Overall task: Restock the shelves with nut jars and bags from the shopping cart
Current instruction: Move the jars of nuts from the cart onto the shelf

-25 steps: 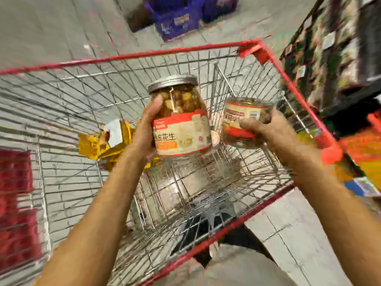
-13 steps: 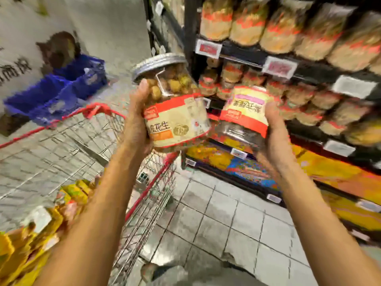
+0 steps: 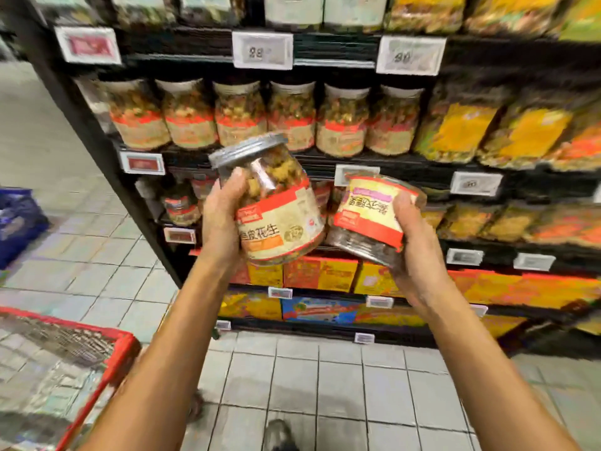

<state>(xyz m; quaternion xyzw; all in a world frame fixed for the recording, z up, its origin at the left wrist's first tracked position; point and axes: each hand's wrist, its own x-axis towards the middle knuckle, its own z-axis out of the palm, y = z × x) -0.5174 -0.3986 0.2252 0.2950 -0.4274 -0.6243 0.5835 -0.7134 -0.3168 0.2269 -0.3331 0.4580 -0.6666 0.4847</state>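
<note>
The left hand (image 3: 224,219) grips the big jar (image 3: 279,216) round its side, thumb on the front and fingers curled behind. The right hand (image 3: 419,252) grips the small jar (image 3: 370,216) the same way from its right side. Both jars are held up in front of the shelf (image 3: 192,156), touching or nearly touching each other; I cannot tell which. The big jar leans, its grey lid up and to the left and its base down to the right. A row of jars (image 3: 292,118) with the same red and cream label stands just above and beyond it, so the left hand looks nearer to that spot, and the jar probably has to rise, go forward and come upright to join them. The row looks full across the front, and any gap behind it is out of sight. The small jar is tilted and its label reads upside down, so it seems to be held inverted, but which end has the lid is hard to make out. Smaller jars (image 3: 182,206) sit one level down on the left, mostly hidden behind the hands and the big jar, so a free place there cannot be judged. Bags (image 3: 455,131) fill the shelves to the right, blurred. Only a red corner of the cart (image 3: 123,349) shows at the lower left, its contents unclear.
</note>
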